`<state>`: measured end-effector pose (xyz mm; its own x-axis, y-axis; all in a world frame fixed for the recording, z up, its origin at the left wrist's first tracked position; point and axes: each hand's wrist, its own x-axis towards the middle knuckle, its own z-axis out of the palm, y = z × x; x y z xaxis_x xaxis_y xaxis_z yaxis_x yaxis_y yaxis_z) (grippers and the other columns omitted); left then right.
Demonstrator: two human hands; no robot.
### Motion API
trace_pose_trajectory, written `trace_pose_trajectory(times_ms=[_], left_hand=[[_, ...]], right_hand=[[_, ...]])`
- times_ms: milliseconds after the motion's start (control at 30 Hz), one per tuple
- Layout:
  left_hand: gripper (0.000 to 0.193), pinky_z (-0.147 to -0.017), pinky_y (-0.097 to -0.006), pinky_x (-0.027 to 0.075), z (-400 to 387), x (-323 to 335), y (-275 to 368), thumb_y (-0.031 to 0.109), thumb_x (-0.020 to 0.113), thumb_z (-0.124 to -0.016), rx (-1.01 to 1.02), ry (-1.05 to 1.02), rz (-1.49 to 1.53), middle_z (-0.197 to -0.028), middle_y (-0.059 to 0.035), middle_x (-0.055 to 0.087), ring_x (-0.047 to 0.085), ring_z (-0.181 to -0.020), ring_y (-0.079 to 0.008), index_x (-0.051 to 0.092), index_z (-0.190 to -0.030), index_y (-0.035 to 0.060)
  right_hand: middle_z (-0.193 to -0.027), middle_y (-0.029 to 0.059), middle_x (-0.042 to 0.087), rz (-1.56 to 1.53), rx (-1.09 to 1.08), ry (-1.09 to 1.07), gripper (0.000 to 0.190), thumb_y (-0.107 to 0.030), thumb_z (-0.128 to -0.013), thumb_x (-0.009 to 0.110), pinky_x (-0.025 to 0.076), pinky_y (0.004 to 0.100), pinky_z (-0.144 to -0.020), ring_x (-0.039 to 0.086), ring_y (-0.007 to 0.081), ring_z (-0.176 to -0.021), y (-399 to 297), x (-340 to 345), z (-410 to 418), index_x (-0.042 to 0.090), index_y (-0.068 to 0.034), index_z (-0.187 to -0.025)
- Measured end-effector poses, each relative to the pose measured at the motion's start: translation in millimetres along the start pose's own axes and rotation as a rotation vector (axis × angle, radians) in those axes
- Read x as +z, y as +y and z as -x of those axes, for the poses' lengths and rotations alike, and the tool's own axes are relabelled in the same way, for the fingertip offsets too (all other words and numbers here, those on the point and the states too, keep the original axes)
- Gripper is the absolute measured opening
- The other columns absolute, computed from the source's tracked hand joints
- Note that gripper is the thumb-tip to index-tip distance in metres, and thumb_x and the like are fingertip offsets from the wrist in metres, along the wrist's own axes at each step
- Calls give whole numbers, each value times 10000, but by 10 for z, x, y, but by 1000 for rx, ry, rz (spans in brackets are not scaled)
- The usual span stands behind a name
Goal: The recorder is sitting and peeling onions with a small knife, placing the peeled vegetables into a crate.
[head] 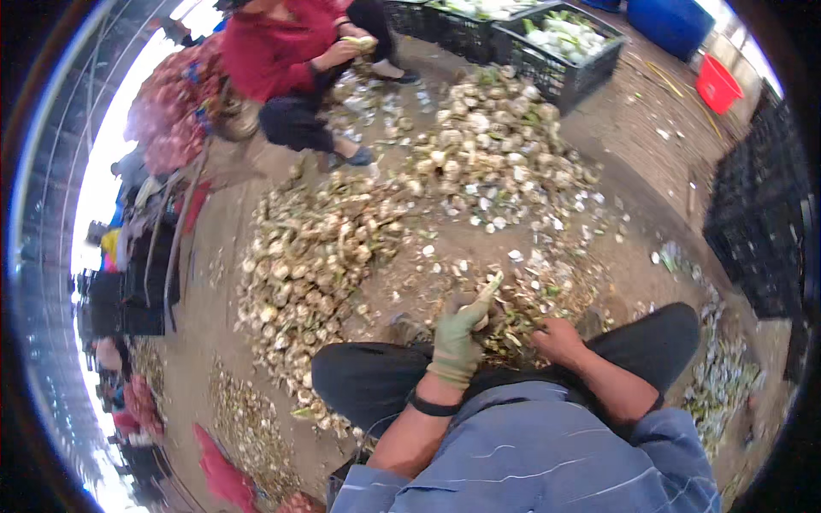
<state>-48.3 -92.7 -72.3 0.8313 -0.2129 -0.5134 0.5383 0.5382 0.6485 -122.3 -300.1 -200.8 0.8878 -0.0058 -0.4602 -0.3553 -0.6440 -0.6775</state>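
My left hand [457, 343], in a green knit glove, is closed around a garlic bulb with its stalk [490, 288] pointing up and away. To its right, my bare right hand [555, 340] is curled above the trimmings between my legs; whether it holds anything is hidden. Cut stalks and leaves [510, 336] lie below and between the hands. A large heap of garlic bulbs [308, 269] spreads over the ground at left, joining another heap [487, 128] farther ahead. Loose white peelings [494, 224] are scattered on the ground before me.
A co-worker in a red top [276, 51] sits ahead at left, holding garlic. Black crates [564, 80] with white bulbs stand ahead. Stacked black crates [757, 211] are at right, near a red bucket [718, 83] and blue barrel [670, 25]. Mesh sacks [173, 109] stand at left.
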Motion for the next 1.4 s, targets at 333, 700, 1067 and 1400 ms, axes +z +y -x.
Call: trace_pose_trajectory(times_ms=[333,700,1067,1400], left_hand=[[604,-831,-389,503,-1328,741,1211,481,653,-877,224,-47,-282,-1165,-79,579,554,-1031,-219,541,-1297,61],[506,-683,-315,497,-1380,-3425,2126,446,626,-899,86,527,-1155,-1014,-71,623,619,-840,-194,593,-1208,47],[262,-654,-368,600,-2400,-3943,1200,239,571,-965,-4,644,219,-993,-143,643,662,-817,-255,569,-1131,36],[235,-704,-329,552,-1057,-3252,977,68,564,-903,287,189,-66,-932,-71,673,649,-788,-170,654,-1104,-13]], right_hand=[[-608,52,554,-277,120,21,229,-209,-839,573,386,337,-516,506,153,-547,29,-35,-157,606,-5,-740],[-569,11,513,-177,101,-124,249,-213,-821,588,371,317,-486,473,124,-514,-323,-6,-162,575,-8,-680],[-601,23,553,-159,325,-21,203,-198,-830,583,400,305,-491,492,124,-515,-38,30,-145,604,-11,-756],[-591,25,549,-95,212,-53,214,-196,-859,575,398,303,-481,493,115,-505,2,68,-243,612,5,-793]])
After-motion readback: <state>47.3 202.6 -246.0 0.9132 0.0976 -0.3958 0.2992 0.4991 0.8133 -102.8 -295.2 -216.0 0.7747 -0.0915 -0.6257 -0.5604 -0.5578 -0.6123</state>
